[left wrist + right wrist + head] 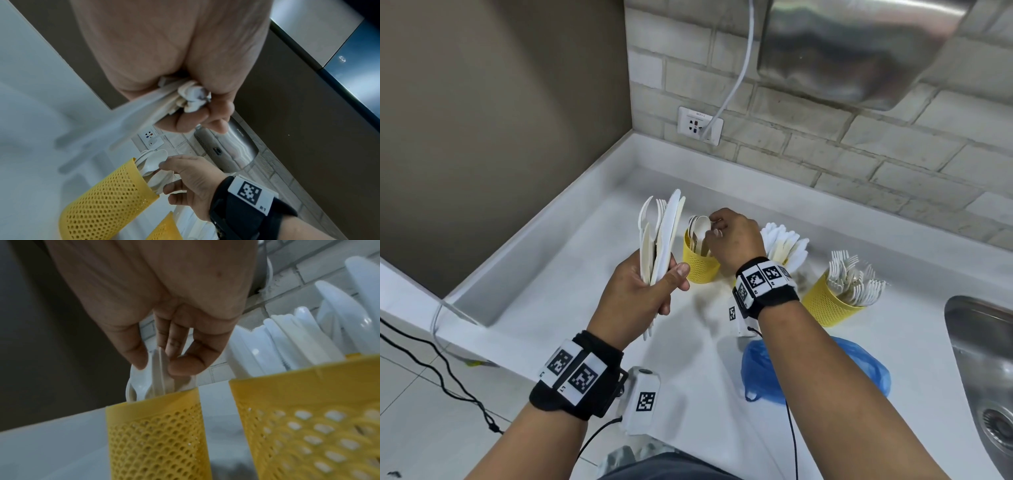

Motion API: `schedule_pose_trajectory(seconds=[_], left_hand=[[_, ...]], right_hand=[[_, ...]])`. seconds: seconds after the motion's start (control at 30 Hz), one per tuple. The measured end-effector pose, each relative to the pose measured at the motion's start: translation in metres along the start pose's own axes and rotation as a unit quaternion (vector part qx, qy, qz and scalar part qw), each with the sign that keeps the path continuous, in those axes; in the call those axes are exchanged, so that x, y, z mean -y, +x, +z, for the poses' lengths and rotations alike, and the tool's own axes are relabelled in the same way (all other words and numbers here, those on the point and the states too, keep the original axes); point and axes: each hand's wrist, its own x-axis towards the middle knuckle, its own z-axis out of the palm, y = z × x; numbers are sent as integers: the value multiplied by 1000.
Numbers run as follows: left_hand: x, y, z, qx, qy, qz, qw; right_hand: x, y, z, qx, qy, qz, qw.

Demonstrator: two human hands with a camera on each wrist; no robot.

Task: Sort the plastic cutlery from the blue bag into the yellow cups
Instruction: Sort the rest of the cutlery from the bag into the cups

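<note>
Spoon going into the left yellow cup (700, 265)
Right hand (732, 236) pinches a spoon (144, 384) at the rim; left hand (650, 291) grips a mixed bundle (662, 236), which could slip if loosened.

We saw three yellow mesh cups in a row: the spoon cup (700, 263) stood leftmost, the knife cup (320, 418) just right of it, the fork cup (828, 305) rightmost. White mixed cutlery (662, 233) fanned upright left of the spoon cup; the crumpled blue bag (859, 370) lay nearer us.
</note>
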Motion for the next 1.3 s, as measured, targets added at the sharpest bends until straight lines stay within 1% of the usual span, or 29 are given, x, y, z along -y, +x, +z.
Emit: schedule_pose_trajectory(seconds=[0.17, 0.23, 0.37, 0.5, 0.6, 0.67, 0.73, 0.77, 0.8, 0.9, 0.97, 1.07, 1.2, 1.3], left_hand=[[0, 0, 3, 4, 1, 2, 1000], [-1, 0, 3, 4, 1, 3, 1000], [-1, 0, 1, 0, 10, 5, 1000], [-1, 1, 1, -1, 9, 3, 1000], [-1, 1, 2, 1, 11, 4, 1000], [-1, 2, 3, 2, 11, 4, 1000], [-1, 2, 4, 3, 8, 3, 1000], [-1, 2, 5, 4, 9, 4, 1000], [-1, 2, 5, 6, 10, 4, 1000], [-2, 2, 6, 8, 8, 5, 1000], [-3, 2, 6, 8, 9, 6, 1000], [-4, 2, 5, 1, 5, 6, 1000], [-3, 1, 3, -4, 11, 5, 1000], [-3, 0, 4, -4, 9, 4, 1000]], right_hand=[[8, 1, 6, 24, -102, -65, 992], [9, 3, 7, 29, -122, -70, 990], [10, 6, 1, 27, -131, -41, 990], [12, 10, 0, 64, -119, -13, 991], [15, 12, -1, 89, -43, 35, 995], [18, 14, -3, 99, 20, 86, 991], [20, 16, -8, 104, 43, 115, 987], [22, 17, -9, 113, 36, 120, 986], [21, 17, -8, 124, 0, 101, 987], [22, 17, -5, 136, -17, 103, 985], [22, 13, -5, 128, -32, 89, 987], [15, 10, -3, 89, -31, 67, 993], [10, 6, 4, 55, -31, 64, 996], [10, 2, 4, 44, -10, 58, 997]])
